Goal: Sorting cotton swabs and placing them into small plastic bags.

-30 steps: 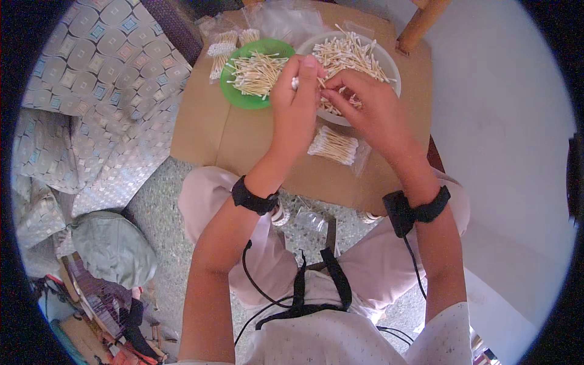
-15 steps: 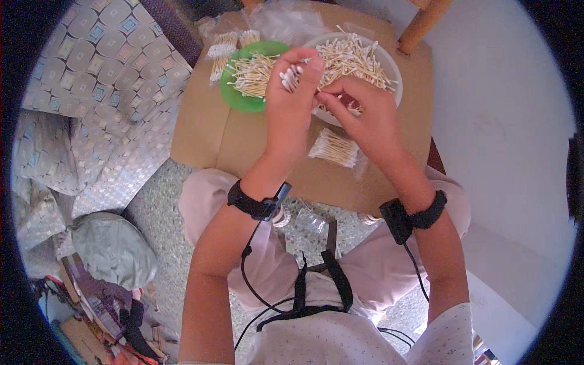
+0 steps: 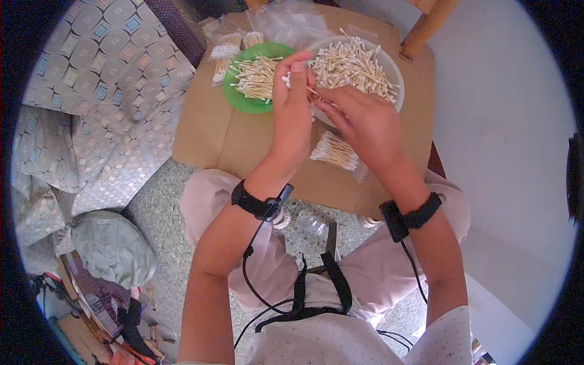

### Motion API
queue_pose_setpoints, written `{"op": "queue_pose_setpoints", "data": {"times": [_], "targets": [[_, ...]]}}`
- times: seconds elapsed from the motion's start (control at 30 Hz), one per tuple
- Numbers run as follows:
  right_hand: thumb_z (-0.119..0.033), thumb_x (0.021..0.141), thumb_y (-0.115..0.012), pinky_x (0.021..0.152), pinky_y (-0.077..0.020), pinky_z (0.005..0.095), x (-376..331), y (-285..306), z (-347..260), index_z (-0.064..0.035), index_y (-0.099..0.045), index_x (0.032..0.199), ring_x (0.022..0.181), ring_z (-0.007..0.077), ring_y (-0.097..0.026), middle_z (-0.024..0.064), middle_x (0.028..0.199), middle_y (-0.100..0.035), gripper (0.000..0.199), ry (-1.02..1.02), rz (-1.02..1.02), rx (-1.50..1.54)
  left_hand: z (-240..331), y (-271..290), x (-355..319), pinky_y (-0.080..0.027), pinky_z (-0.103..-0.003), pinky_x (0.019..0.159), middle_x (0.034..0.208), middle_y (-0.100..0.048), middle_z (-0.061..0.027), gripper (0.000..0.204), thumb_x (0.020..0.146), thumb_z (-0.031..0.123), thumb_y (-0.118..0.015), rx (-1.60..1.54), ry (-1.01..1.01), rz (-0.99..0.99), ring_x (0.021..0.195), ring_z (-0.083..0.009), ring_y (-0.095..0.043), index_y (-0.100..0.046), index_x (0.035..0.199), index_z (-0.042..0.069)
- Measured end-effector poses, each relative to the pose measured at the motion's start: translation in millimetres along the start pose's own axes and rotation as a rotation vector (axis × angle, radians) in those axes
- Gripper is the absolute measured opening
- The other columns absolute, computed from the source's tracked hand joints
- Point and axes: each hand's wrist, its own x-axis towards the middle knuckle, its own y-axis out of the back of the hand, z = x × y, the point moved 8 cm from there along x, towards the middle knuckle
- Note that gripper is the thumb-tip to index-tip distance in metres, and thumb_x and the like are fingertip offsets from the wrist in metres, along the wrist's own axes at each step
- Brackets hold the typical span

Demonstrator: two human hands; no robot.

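My left hand [image 3: 293, 100] is closed around a small bunch of cotton swabs [image 3: 286, 79], whose white tips poke out beside the thumb. Close against it, my right hand [image 3: 363, 117] pinches swab sticks [image 3: 312, 91] between thumb and fingers. Both hands are above the front of two bowls. A green bowl [image 3: 243, 106] at the left holds loose swabs, and a larger white bowl [image 3: 398, 91] at the right is heaped with more. Below my right hand, a clear bag packed with swabs [image 3: 334, 151] lies on the cardboard.
Brown cardboard [image 3: 207, 134] covers the seat or small table under the bowls. Filled swab packets [image 3: 225, 55] lie at the back left, beside loose clear plastic bags [image 3: 289, 25]. A wooden leg [image 3: 429, 30] stands at the back right, near a pale wall [image 3: 499, 121]. Patterned cloth [image 3: 115, 109] hangs at the left.
My right hand has turned, its knuckles now more on top and its fingers flatter against the left hand. The left hand has rotated slightly, showing fewer swab tips.
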Motion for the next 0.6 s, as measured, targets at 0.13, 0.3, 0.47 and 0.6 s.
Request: {"op": "queue_pose_setpoints", "data": {"times": [0.13,0.3,0.47,0.6], "targets": [[-0.024,0.082,-0.058,0.057,-0.0482,0.0368,-1,-12,1,-0.0134,-0.061,0.098,0.068,0.0251,-0.061,0.0058,0.079,-0.061,0.020,0.008,-0.090,0.002,7,5,0,-0.036,-0.019,0.062,0.073,-0.042,0.0032,0.030,0.097,0.028,-0.040,0.043,-0.080,0.068,0.068,-0.0055,-0.040,-0.047,0.118,0.007],[-0.028,0.084,-0.056,0.062,-0.0493,0.0385,-3,-23,-2,-0.0138,-0.059,0.110,0.072,0.0265,-0.061,0.0063,0.084,-0.063,0.030,0.040,-0.257,-0.022,24,9,-4,-0.035,-0.020,0.058,0.070,-0.040,0.0034,0.029,0.097,0.027,-0.041,0.132,-0.228,0.091,0.064,-0.0053,-0.039,-0.047,0.117,0.007],[-0.028,0.082,-0.060,0.071,-0.0489,0.0391,9,3,35,-0.0119,-0.053,0.120,0.081,0.0309,-0.061,0.0114,0.092,-0.064,0.042,-0.119,-0.170,0.118,9,22,-4,-0.026,-0.018,0.045,0.063,-0.035,0.0078,0.030,0.093,0.023,-0.048,-0.086,0.086,0.190,0.053,-0.0011,-0.032,-0.047,0.120,0.009],[-0.027,0.081,-0.061,0.076,-0.0470,0.0391,2,15,64,-0.0093,-0.059,0.113,0.088,0.0314,-0.059,0.0128,0.094,-0.064,0.037,-0.116,0.022,-0.023,8,6,-12,-0.022,-0.017,0.042,0.060,-0.032,0.0094,0.032,0.092,0.021,-0.050,0.090,0.188,0.128,0.049,0.0001,-0.029,-0.049,0.121,0.009]]}}
